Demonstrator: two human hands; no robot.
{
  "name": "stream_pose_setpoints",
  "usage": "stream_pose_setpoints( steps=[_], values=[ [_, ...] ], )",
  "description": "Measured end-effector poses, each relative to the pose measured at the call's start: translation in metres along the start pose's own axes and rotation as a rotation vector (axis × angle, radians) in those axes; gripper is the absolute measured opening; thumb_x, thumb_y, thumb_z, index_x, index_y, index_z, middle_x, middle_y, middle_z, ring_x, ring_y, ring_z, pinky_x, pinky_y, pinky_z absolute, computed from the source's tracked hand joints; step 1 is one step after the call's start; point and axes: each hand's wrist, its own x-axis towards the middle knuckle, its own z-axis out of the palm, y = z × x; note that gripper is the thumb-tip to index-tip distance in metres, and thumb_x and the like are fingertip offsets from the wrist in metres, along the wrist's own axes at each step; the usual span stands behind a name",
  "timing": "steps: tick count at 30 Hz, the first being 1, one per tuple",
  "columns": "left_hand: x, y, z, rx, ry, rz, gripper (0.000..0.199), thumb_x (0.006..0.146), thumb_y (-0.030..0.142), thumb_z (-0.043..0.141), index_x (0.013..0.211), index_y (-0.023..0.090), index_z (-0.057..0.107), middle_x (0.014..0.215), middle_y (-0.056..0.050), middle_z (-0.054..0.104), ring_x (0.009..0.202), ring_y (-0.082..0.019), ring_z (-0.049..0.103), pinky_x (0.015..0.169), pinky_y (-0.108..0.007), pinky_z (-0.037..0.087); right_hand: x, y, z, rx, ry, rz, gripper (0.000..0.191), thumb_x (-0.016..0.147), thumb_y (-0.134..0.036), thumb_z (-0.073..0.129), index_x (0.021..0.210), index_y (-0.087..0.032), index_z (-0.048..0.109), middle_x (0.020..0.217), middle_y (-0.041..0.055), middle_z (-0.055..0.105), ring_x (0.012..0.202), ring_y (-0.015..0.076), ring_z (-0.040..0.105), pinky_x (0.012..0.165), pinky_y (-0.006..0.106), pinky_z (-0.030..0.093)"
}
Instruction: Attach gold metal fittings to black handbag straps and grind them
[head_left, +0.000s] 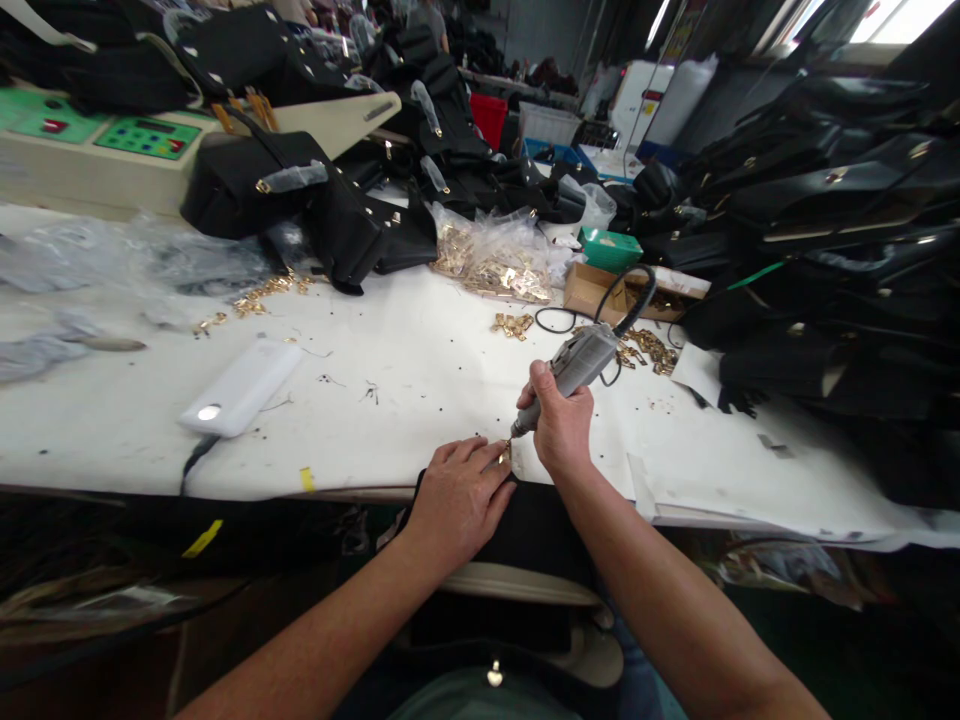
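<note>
My right hand [559,420] is wrapped round a grey electric screwdriver [583,355], tilted with its tip down to the left. That tip meets a small gold metal fitting [505,452] at the table's front edge. My left hand [463,495] lies flat with fingers stretched out, pressing on a black bag [536,525], its fingertips beside the fitting. The bag hangs over the edge towards my lap, with a beige trim [517,582] and a gold clasp part [495,674] lower down. My left fingers partly hide the fitting.
On the white table [390,350] lie a white power bank [244,388], loose gold fittings [514,325] and clear bags of gold parts [502,265]. An open cardboard box [589,288] stands behind the screwdriver's cable. Black bags [847,250] are piled high at right; a control-panel machine [142,150] stands left.
</note>
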Motion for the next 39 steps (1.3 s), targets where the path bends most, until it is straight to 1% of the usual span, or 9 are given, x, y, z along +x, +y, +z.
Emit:
stream_pose_setpoints(
  steps=[3,9,13,16,22,27,32,36,39],
  values=[
    [0.000,0.000,0.000,0.004,0.000,0.004,0.026,0.096,0.030,0.059,0.120,0.026,0.068,0.134,-0.003,0.067,0.123,-0.029,0.057,0.099,-0.051,0.046,-0.001,0.000,0.000,-0.027,-0.023,0.003,0.041,0.078,-0.053,0.077,0.068,-0.017,0.061,0.055,-0.0005,0.059,0.041,0.0103,0.048,0.037,0.023,0.040],
    [0.001,-0.001,0.000,0.003,-0.012,0.003,0.025,0.097,0.031,0.058,0.119,0.025,0.068,0.135,-0.003,0.066,0.124,-0.028,0.056,0.100,-0.050,0.045,-0.008,-0.010,0.002,-0.158,-0.146,-0.007,0.040,0.079,-0.050,0.075,0.062,-0.017,0.059,0.052,-0.0005,0.058,0.042,0.0109,0.048,0.041,0.023,0.042],
    [0.001,-0.001,0.000,0.003,-0.016,-0.008,0.024,0.097,0.031,0.058,0.117,0.025,0.068,0.132,-0.002,0.068,0.125,-0.028,0.056,0.100,-0.051,0.045,-0.011,-0.018,0.007,-0.260,-0.214,-0.044,0.035,0.079,-0.041,0.073,0.058,-0.018,0.056,0.051,-0.0012,0.056,0.045,0.0119,0.050,0.045,0.024,0.044],
    [0.001,-0.001,0.001,0.000,-0.016,-0.014,0.024,0.095,0.030,0.059,0.118,0.025,0.068,0.129,-0.003,0.069,0.124,-0.029,0.056,0.100,-0.051,0.045,-0.011,-0.017,0.010,-0.308,-0.254,-0.064,0.030,0.078,-0.035,0.070,0.058,-0.019,0.055,0.050,-0.0019,0.056,0.045,0.0122,0.050,0.046,0.025,0.043],
    [0.002,-0.001,0.000,-0.011,-0.016,-0.015,0.025,0.095,0.030,0.060,0.118,0.025,0.069,0.127,-0.004,0.070,0.123,-0.030,0.057,0.099,-0.051,0.044,-0.007,-0.010,0.010,-0.339,-0.317,-0.064,0.028,0.077,-0.033,0.069,0.057,-0.019,0.055,0.049,-0.0021,0.056,0.044,0.0116,0.049,0.044,0.024,0.041],
    [0.001,0.000,0.000,0.003,-0.007,-0.007,0.025,0.095,0.030,0.060,0.118,0.026,0.069,0.126,-0.005,0.070,0.123,-0.030,0.057,0.098,-0.052,0.046,-0.009,-0.015,0.011,-0.299,-0.334,-0.055,0.031,0.077,-0.034,0.070,0.055,-0.019,0.054,0.048,-0.0024,0.055,0.044,0.0111,0.050,0.044,0.022,0.042],
    [-0.001,-0.001,0.000,0.010,0.015,0.008,0.025,0.096,0.030,0.059,0.117,0.026,0.070,0.128,-0.005,0.070,0.123,-0.029,0.057,0.098,-0.051,0.046,-0.007,-0.017,0.005,-0.214,-0.374,-0.025,0.036,0.076,-0.045,0.077,0.061,-0.017,0.059,0.050,-0.0009,0.059,0.042,0.0110,0.050,0.041,0.022,0.043],
    [-0.002,-0.001,0.000,0.013,0.014,0.003,0.025,0.096,0.030,0.059,0.118,0.027,0.070,0.129,-0.004,0.070,0.123,-0.029,0.057,0.099,-0.051,0.046,-0.007,-0.014,-0.003,-0.115,-0.358,-0.017,0.038,0.077,-0.051,0.078,0.069,-0.017,0.061,0.053,-0.0003,0.061,0.040,0.0107,0.050,0.039,0.022,0.042],
    [-0.002,0.000,0.000,0.011,0.014,0.004,0.026,0.096,0.030,0.059,0.119,0.027,0.070,0.130,-0.004,0.069,0.124,-0.029,0.057,0.099,-0.051,0.046,-0.008,-0.016,-0.005,-0.076,-0.318,-0.044,0.038,0.076,-0.051,0.079,0.069,-0.017,0.062,0.054,0.0003,0.062,0.041,0.0109,0.051,0.039,0.022,0.043]
  ],
)
